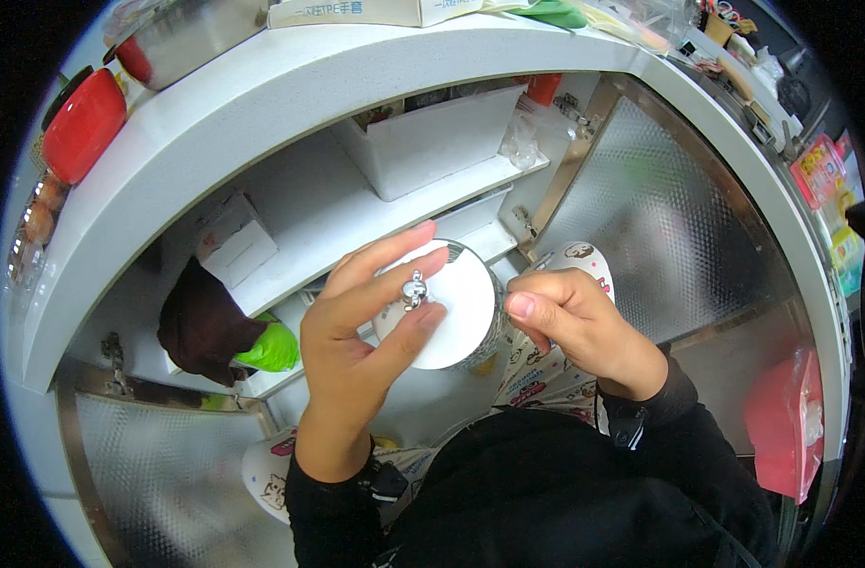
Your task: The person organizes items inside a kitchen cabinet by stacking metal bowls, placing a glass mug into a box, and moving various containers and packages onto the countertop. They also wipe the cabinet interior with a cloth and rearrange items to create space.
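Observation:
A textured clear glass mug [496, 334] with a round white lid [464, 312] is in front of my body, over the open cabinet. A small silver figure-shaped knob [414, 290] rises from the lid. The thumb and fingers of my left hand [365, 305] close around this knob, with the other fingers spread over the lid's far left side. At the mug's right side, my right hand [574, 323] is curled with its thumb on top, apparently on a handle that the fingers hide. What the mug contains cannot be seen.
Frosted doors [659, 213] stand open on both sides. The cabinet shelf [318, 220] carries a white bin [446, 142] and a small white box [237, 238]. A dark brown cloth-like item [205, 323] and a bright green bundle [272, 348] lie left. The countertop edge [297, 85] curves above, with a red container [84, 128].

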`<action>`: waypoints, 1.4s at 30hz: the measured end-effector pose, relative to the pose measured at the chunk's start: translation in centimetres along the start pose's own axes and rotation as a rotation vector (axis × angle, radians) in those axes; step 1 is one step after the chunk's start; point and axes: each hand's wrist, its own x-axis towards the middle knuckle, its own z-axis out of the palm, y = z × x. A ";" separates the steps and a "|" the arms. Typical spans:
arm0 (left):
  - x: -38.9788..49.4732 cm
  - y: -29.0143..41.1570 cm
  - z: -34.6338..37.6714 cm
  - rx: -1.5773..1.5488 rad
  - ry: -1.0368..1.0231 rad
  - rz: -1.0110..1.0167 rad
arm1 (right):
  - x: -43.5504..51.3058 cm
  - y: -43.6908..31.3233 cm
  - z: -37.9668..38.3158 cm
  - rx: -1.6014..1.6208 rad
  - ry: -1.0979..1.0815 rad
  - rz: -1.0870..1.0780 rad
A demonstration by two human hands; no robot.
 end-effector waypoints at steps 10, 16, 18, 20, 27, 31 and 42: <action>0.0 0.1 -0.2 -0.603 -0.143 -0.117 | 0.0 -0.2 0.0 -0.059 -0.001 -0.125; 0.0 -0.9 -0.1 -0.322 0.046 -0.010 | 0.0 0.6 -0.3 0.186 -0.096 0.076; -0.2 -0.8 -0.5 -0.225 0.039 0.001 | 0.3 1.0 -0.4 0.226 -0.121 0.080; -0.3 -0.4 -0.8 -0.195 0.026 0.009 | 0.5 1.4 -0.5 0.273 -0.142 0.093; -0.5 1.2 -1.5 -0.290 -0.116 -0.161 | 0.9 1.7 -0.8 0.383 -0.212 0.161; -0.7 1.1 -1.8 -0.224 -0.134 -0.145 | 0.8 1.3 -0.6 0.312 -0.206 0.143; -0.6 0.0 -0.7 -0.171 0.094 -0.155 | 0.5 1.0 1.4 0.262 -0.090 0.117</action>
